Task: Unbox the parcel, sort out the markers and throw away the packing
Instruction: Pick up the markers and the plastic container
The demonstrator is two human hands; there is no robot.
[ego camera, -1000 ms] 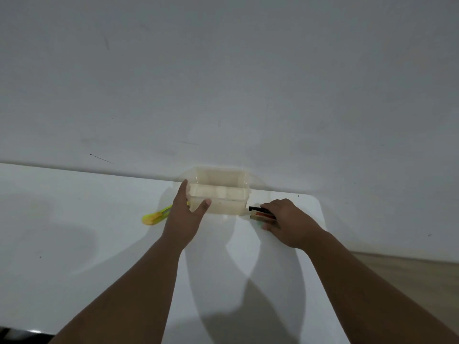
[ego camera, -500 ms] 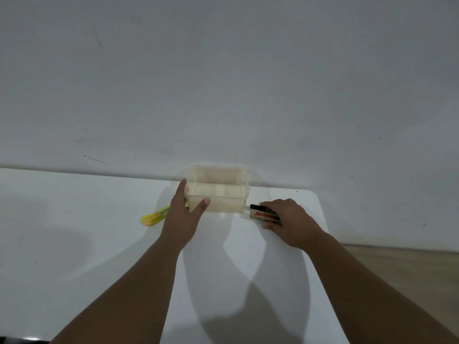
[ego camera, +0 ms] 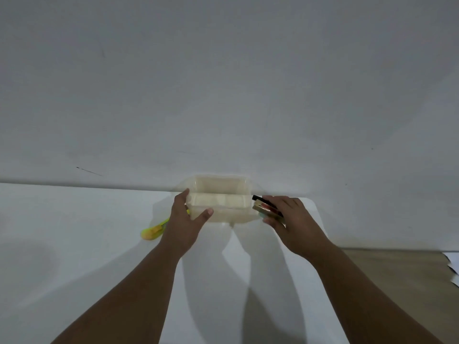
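Mid-frame, against the wall at the table's [ego camera: 74,244] far edge: translucent container [ego camera: 219,199], empty as far as can be seen, with a divider across it running left to right. Left hand [ego camera: 185,223] clamped on the container's left end, fingers spread, thumb [ego camera: 207,212] on the near wall and index finger up along the left corner. Bracing it, most likely. Right hand [ego camera: 289,219] just right of the container, fingers curled over a bundle of markers [ego camera: 267,208], black and red ones on top, the rest too blurred to count. Bundle tips pointing up and left in frame, straight at the container's right wall and nearly touching it. Long axis of the bundle slanted, not square to the divider, so probably a lift over the rim plus a slight turn needed to lay it along a compartment. Right hand clearly the nearer one for that. Yellow cutter [ego camera: 152,231] lying idle on the table, left of centre, partly hidden behind the left wrist. No packing visible anywhere.
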